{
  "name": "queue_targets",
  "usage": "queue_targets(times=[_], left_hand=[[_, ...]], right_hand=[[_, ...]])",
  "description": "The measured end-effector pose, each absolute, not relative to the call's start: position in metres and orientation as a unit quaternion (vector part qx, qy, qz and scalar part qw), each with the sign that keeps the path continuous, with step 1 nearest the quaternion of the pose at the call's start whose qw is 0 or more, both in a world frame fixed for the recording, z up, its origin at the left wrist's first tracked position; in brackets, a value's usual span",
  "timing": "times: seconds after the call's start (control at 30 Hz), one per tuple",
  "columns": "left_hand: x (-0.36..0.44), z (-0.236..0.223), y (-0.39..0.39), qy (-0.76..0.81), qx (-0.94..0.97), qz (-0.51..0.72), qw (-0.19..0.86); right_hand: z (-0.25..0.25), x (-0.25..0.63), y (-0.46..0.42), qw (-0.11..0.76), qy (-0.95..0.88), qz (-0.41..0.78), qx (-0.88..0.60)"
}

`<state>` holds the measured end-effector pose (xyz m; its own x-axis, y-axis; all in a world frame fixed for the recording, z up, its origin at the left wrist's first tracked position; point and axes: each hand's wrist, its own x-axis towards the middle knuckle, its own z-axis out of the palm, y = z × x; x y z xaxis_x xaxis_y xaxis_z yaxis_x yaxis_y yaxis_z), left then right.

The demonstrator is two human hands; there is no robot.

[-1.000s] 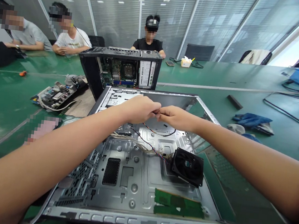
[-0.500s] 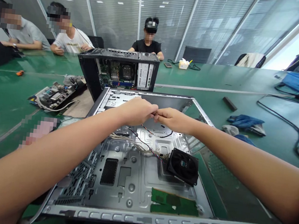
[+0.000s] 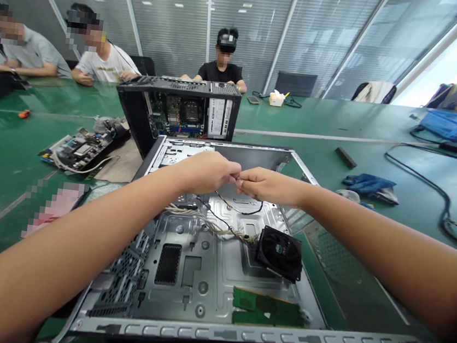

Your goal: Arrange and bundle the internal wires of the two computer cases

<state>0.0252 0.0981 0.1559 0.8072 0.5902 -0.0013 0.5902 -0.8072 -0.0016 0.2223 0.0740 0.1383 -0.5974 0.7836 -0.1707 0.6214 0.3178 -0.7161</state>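
An empty silver computer case lies open on its side in front of me. Over its far half my left hand and my right hand meet fingertip to fingertip, both pinched shut on thin wires that run down into the case. A bundle of cables leads to a loose black fan on the case floor. Green memory sticks lie near the front edge.
A second open black case stands behind mine. A loose motherboard lies to the left, blue gloves and black cables to the right. Three people sit at the far side of the green table.
My hands stay pinched together over the case; the view has shifted slightly, with the hands a little lower and left in the picture.
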Motion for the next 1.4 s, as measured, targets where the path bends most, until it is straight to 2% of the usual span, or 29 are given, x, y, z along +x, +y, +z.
queue_targets(times=[0.27,0.77,1.07,1.4], left_hand=[[0.026,0.157,0.095,-0.287,-0.958,-0.002,-0.004],[0.017,0.161,0.104,-0.284,-0.956,-0.049,-0.048],[0.013,0.163,0.106,-0.296,-0.954,-0.019,-0.048],[0.013,0.166,0.108,-0.307,-0.950,-0.033,-0.052]], right_hand=[[0.130,0.225,0.070,0.114,-0.776,0.441,-0.436],[0.124,0.220,0.074,0.172,-0.802,0.394,-0.415],[0.118,0.214,0.078,0.162,-0.824,0.347,-0.418],[0.120,0.213,0.078,0.219,-0.819,0.313,-0.429]])
